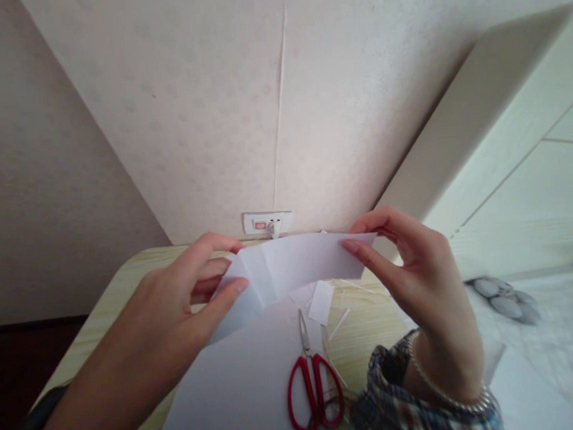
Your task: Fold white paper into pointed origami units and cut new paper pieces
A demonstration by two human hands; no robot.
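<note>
A folded strip of white paper (305,260) is held up between both hands above the table. My left hand (197,290) pinches its left part, thumb in front and fingers behind, near the creases. At the right end, my right hand (405,258) grips the paper between thumb and fingers. Red-handled scissors (312,387) lie below the strip, blades closed and pointing away from me. They rest partly on a large white sheet (242,393). Small white paper pieces (321,302) and thin offcuts are scattered just beyond the scissors.
The light wood table (135,272) meets the wall at its far edge. A wall socket (267,223) with a plug in it sits just above. White furniture (512,155) stands at the right, over a patterned floor (567,324).
</note>
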